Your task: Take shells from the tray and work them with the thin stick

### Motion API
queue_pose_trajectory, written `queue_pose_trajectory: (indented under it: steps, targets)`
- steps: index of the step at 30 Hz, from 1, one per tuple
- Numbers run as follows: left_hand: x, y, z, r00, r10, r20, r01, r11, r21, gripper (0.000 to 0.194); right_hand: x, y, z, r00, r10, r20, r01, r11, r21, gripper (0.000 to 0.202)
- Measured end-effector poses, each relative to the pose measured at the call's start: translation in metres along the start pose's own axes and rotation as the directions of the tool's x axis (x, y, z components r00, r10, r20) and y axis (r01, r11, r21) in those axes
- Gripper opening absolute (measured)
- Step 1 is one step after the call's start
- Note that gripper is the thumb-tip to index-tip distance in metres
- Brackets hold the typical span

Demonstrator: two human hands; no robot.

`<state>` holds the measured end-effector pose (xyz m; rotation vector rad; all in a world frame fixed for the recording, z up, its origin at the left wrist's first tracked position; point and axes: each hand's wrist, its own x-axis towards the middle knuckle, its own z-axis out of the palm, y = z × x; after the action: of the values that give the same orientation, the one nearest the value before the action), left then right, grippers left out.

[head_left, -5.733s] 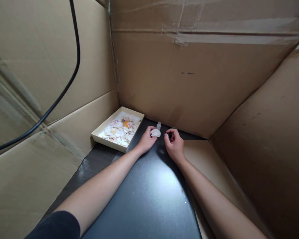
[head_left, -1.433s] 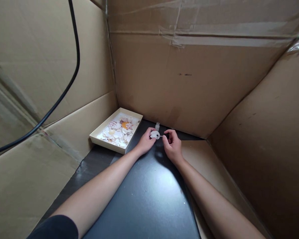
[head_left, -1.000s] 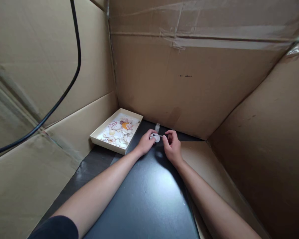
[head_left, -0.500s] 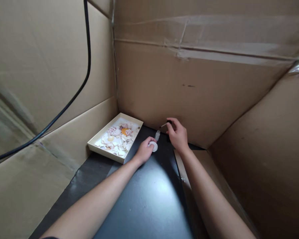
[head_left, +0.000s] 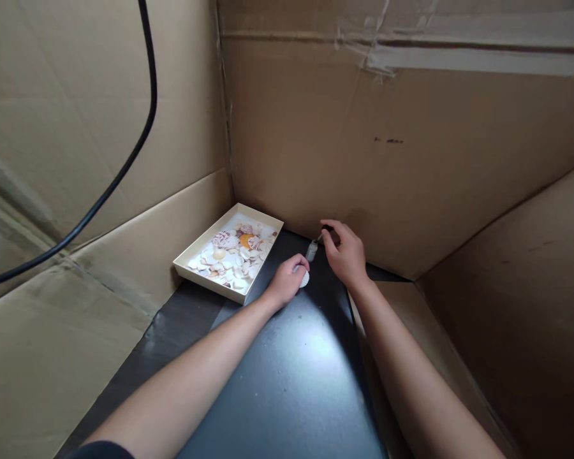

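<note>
My left hand (head_left: pixel 288 280) is closed around a pale, round, flat piece (head_left: pixel 305 279) that looks like a seashell; the fingers cover most of it. Just beyond those fingertips is a small clear bottle (head_left: pixel 311 250), slightly tilted in view; whether the fingers touch it I cannot tell. My right hand (head_left: pixel 345 252) pinches the black cap of a thin applicator brush (head_left: pixel 326 227). Its stem slants down to the left, and its tip is at the bottle's mouth.
A shallow cream tray (head_left: pixel 210 288) of seashells stands at the left on the dark tabletop (head_left: pixel 277 382). Cardboard walls (head_left: pixel 316 140) enclose the back and sides. A black cable (head_left: pixel 124 169) hangs at the left. A cardboard piece (head_left: pixel 402 306) lies under my right forearm.
The brush tip has come down from above the bottle to its mouth. My left hand has turned, and less of the pale piece shows. The camera view has shifted.
</note>
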<state>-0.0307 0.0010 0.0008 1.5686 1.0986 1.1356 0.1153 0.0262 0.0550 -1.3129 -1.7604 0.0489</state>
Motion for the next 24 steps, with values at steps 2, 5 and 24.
queue_pose_trajectory:
  steps: [2,5,24]
  targets:
    - [-0.002,0.0,0.0,1.0,0.021,-0.017,-0.02,0.999,0.036,0.013,-0.002,0.001,0.002,1.0,0.006,0.018,-0.006,1.0,0.005,0.029]
    - [-0.001,-0.001,0.002,0.994,0.043,-0.098,-0.03,0.99,0.136,0.017,-0.005,0.003,0.005,0.999,0.011,0.043,-0.011,1.0,0.006,0.029]
    - [0.035,-0.007,0.019,0.986,0.129,-0.103,-0.04,0.794,0.606,0.017,0.0,0.008,-0.001,0.99,0.017,0.138,-0.02,1.0,0.018,0.031]
